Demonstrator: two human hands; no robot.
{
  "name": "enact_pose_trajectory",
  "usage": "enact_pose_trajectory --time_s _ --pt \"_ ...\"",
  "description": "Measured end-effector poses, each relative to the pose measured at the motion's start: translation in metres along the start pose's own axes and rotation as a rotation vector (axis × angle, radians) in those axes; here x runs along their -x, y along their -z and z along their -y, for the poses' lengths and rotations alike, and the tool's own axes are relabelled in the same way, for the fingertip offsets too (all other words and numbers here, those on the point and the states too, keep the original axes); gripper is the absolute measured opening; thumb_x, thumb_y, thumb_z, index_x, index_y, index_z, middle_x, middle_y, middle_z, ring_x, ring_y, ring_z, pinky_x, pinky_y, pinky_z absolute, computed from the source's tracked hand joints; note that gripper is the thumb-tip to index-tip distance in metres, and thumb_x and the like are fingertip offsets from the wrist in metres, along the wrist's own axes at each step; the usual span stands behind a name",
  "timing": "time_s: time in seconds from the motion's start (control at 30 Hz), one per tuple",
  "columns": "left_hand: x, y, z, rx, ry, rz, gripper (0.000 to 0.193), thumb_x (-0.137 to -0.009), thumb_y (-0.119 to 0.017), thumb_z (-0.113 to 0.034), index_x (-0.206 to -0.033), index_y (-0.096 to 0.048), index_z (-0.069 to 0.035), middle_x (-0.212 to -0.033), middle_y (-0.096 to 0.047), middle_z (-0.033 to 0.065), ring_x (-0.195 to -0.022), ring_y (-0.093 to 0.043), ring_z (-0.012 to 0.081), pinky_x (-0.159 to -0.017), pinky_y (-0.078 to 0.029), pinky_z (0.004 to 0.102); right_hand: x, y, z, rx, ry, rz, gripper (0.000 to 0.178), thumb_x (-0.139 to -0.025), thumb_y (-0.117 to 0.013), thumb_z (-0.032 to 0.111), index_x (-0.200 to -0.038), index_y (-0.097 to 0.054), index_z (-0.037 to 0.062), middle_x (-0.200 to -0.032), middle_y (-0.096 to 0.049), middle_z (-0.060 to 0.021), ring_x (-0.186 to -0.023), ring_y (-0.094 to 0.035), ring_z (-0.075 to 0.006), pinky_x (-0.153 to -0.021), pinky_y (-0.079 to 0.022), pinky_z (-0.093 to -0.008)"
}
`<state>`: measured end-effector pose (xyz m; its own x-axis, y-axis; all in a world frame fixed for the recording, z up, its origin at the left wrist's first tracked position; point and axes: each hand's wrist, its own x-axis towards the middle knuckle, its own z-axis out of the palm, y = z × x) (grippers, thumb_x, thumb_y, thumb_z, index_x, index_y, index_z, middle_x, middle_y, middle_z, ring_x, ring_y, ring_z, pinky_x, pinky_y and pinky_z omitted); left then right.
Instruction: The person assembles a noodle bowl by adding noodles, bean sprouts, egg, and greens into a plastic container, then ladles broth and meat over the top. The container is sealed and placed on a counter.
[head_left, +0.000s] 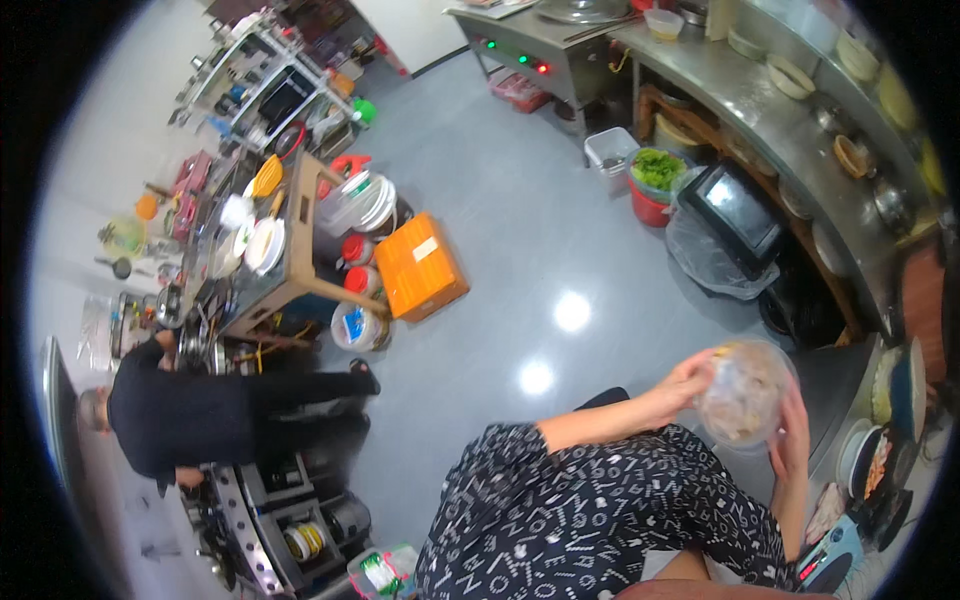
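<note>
Between my two hands is a round clear plastic container [742, 398] with pale, brownish pieces inside, partly blurred. My left hand [688, 384] is closed on its left side, fingers against the upper rim. My right hand [791, 432] grips the opposite side, its fingers along the wall. I cannot tell what the contents are, nor whether a lid covers them. Close to my right forearm, on the right-hand counter, stand a dish with orange food [878, 462] and a light-blue device [832, 556].
A black-lidded bin [735, 215] with a plastic bag stands ahead right, beside a red bucket [650, 207] of greens. An orange box [422, 266] sits on the floor by the left worktable. Another person [190, 415] works at the stove on the left. A steel counter [735, 85] curves along the right.
</note>
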<state>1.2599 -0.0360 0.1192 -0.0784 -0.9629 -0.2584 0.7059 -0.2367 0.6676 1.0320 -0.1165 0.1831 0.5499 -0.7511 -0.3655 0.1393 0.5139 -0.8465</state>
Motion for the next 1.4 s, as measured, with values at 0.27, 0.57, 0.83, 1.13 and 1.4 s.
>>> enact_pose_trajectory --time_s 0.27,0.57,0.83,1.13,1.4 --pt "-0.002 0.113 -0.122 0.230 -0.165 -0.116 0.069 -0.095 -0.063 -0.039 -0.147 -0.034 -0.004 -0.139 -0.052 0.0119 -0.132 -0.047 0.0225 -0.107 -0.043 0.0386 -0.184 -0.140 0.002 0.301 -0.046 0.190 0.055 -0.094 -0.057 0.013 -0.145 -0.041 0.0024 -0.143 -0.047 -0.0091 -0.132 -0.043 -0.0195 -0.111 -0.034 -0.0335" --pt "-0.036 0.249 -0.315 -0.004 -0.344 -0.483 0.077 -0.087 -0.073 -0.037 -0.148 -0.035 -0.009 -0.133 -0.054 0.0080 -0.121 -0.054 0.0191 -0.094 -0.050 0.0354 -0.416 -0.337 0.012 0.317 -0.041 0.364 0.039 -0.103 -0.050 0.027 -0.135 -0.052 0.0055 -0.131 -0.057 -0.0088 -0.117 -0.057 -0.0183 -0.099 -0.046 -0.0317" --pt "-0.098 0.374 -0.488 0.153 -0.474 -0.559 0.064 -0.089 -0.068 -0.015 -0.143 -0.038 0.001 -0.135 -0.054 0.0158 -0.126 -0.052 0.0234 -0.104 -0.045 0.0360 -0.614 -0.472 0.035 0.385 -0.055 0.608 0.038 -0.101 -0.056 0.027 -0.132 -0.052 0.0054 -0.119 -0.059 -0.0038 -0.110 -0.053 -0.0119 -0.095 -0.043 -0.0259" --pt "-0.167 0.517 -0.694 0.280 -0.433 -0.848 0.059 -0.091 -0.065 -0.010 -0.142 -0.038 0.001 -0.137 -0.052 0.0171 -0.128 -0.052 0.0281 -0.106 -0.046 0.0421 -0.856 -0.664 0.063 0.333 -0.486 0.818 0.057 -0.101 -0.050 0.044 -0.144 -0.040 0.0073 -0.136 -0.054 -0.0099 -0.124 -0.052 -0.0201 -0.102 -0.045 -0.0373" --pt "-0.231 0.727 -0.890 0.190 -0.463 -0.747 0.061 -0.094 -0.064 -0.026 -0.143 -0.039 0.001 -0.139 -0.051 0.0157 -0.129 -0.051 0.0274 -0.108 -0.042 0.0442 -1.072 -0.851 0.037 0.244 -0.398 0.845 0.057 -0.103 -0.044 0.046 -0.142 -0.043 0.0040 -0.136 -0.053 -0.0115 -0.126 -0.050 -0.0218 -0.106 -0.042 -0.0389"
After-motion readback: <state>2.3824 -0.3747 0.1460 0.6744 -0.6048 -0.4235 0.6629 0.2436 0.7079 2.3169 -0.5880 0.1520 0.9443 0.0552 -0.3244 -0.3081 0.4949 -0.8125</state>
